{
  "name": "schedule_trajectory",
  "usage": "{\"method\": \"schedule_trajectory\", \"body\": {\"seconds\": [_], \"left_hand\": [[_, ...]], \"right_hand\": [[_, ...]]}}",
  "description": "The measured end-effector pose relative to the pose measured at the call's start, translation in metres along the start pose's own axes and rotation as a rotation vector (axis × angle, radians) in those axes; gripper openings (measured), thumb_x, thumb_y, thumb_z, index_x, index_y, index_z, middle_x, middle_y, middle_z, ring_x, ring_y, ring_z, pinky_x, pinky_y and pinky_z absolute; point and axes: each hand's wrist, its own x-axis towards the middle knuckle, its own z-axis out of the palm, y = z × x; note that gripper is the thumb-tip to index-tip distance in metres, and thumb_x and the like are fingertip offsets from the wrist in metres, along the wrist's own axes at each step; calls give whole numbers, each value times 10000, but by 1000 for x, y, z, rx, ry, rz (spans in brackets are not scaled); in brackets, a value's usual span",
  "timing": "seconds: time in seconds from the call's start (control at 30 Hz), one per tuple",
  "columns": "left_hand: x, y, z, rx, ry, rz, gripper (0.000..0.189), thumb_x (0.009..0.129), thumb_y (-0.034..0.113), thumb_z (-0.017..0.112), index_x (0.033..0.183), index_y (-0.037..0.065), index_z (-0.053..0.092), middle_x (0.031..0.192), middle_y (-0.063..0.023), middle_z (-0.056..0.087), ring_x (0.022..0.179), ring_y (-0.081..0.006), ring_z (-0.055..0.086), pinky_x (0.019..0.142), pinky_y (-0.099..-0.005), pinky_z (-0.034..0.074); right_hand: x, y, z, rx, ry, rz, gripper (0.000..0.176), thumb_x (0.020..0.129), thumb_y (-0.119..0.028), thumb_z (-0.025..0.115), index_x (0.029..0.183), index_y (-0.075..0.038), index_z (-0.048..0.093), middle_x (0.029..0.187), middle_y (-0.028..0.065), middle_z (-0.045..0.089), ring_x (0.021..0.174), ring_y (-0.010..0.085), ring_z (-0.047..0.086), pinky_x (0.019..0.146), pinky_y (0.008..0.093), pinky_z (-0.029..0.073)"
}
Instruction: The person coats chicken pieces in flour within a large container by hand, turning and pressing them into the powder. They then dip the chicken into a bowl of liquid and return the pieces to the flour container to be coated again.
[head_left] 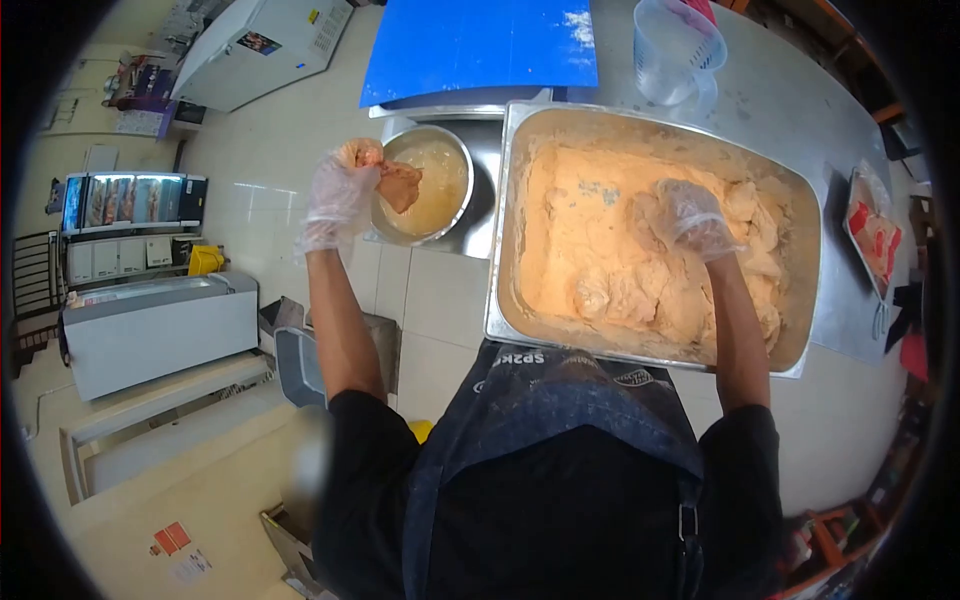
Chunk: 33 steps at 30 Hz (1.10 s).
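My left hand (340,193), in a clear plastic glove, is closed on a reddish-brown piece of meat (399,187). The meat hangs over the left side of a round metal bowl (468,205) of cloudy yellowish liquid. My right hand (693,215), also gloved, is down in the orange-tinted flour (565,235) inside a large rectangular metal tray (493,290). Its fingers are closed around a flour-coated piece (648,222). More coated pieces (742,203) lie along the tray's right side and its near part.
A blue board (480,45) lies beyond the bowl. Behind the tray stands a clear plastic jug (670,60) on the metal table (770,95). A plastic bag with red print (872,238) lies at the right. A grey bin (298,365) is low at left.
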Motion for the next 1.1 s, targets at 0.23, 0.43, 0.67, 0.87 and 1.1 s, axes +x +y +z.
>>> {"method": "schedule_trajectory", "body": {"seconds": [0.23,0.43,0.67,0.87,1.1], "left_hand": [[7,-13,7,-99,60,-36,134,736,107,528,800,23,610,675,-16,579,641,-76,517,567,-252,434],[-13,-19,7,-90,37,-35,139,746,127,541,812,34,620,677,-15,587,656,-77,534,587,-260,443],[-17,63,-19,-209,11,258,130,781,132,572,875,64,632,770,-14,611,719,-88,546,631,-252,449],[-28,159,33,-141,-257,548,92,739,64,516,783,17,582,737,-47,614,691,-134,567,647,-258,456],[-38,105,178,1273,357,985,149,797,133,501,848,14,574,581,-92,512,554,-214,541,471,-320,442]], "right_hand": [[-2,-3,9,-408,120,-227,186,746,-167,567,896,-56,568,812,105,565,771,251,551,652,337,451],[0,-6,60,-2028,143,-661,218,739,-212,593,870,-38,586,819,135,594,790,272,570,657,377,452],[-33,-54,206,-2114,467,-128,217,746,-171,608,896,-14,615,740,110,611,679,246,579,647,351,458],[-76,-69,164,-2242,545,-272,220,736,-174,635,900,-28,619,808,142,611,732,297,571,678,375,457],[-119,-59,88,-2408,570,-464,305,693,-261,664,866,-22,586,808,145,586,766,309,562,673,400,445]]}}
